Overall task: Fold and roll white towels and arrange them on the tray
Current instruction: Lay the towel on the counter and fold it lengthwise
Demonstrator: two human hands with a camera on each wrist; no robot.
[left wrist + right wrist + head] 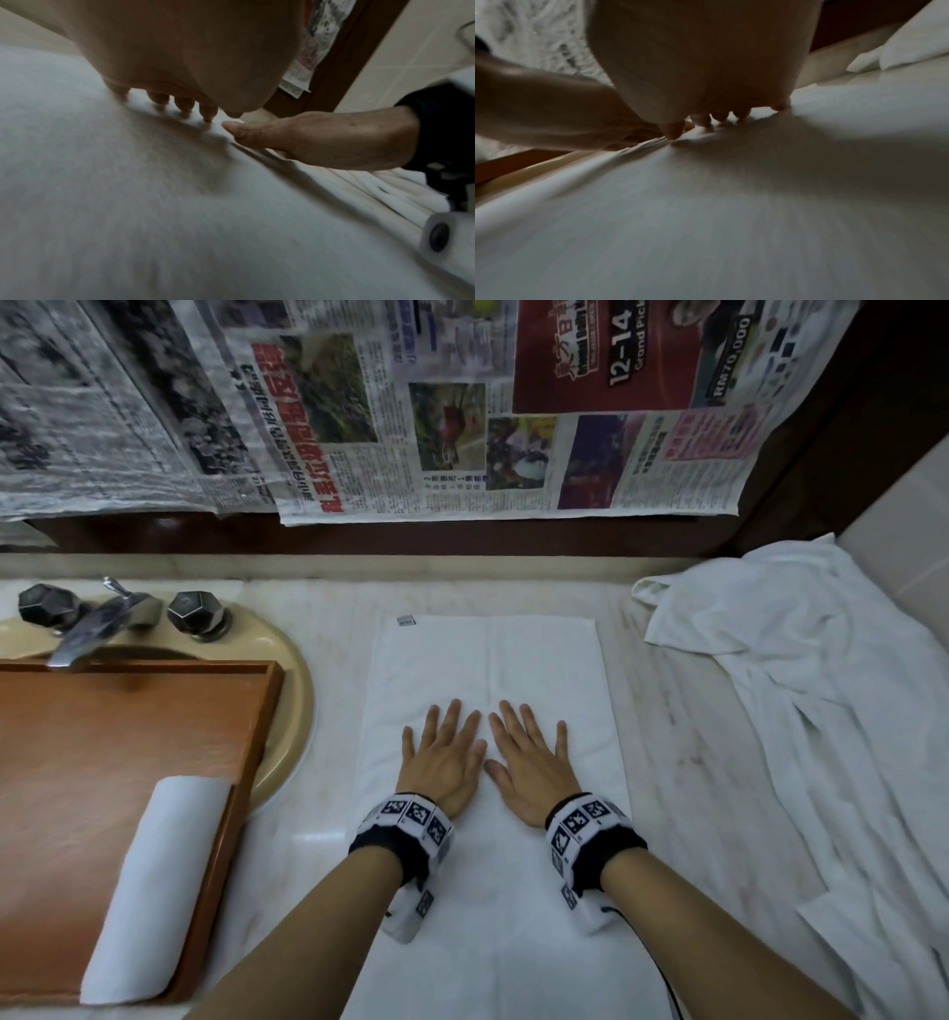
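Nearby, a rolled towel [154,886] lies on the tray [92,742], beside the sink [292,680].

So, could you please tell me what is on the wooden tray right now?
One rolled white towel lies near the wooden tray's right edge. The tray's near-left part is out of frame, unseen.

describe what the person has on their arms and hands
Both forearms are bare, with no sleeves or gloves. The left hand and right hand each sit ahead of a black wristband carrying white blocks printed with black square marker codes.
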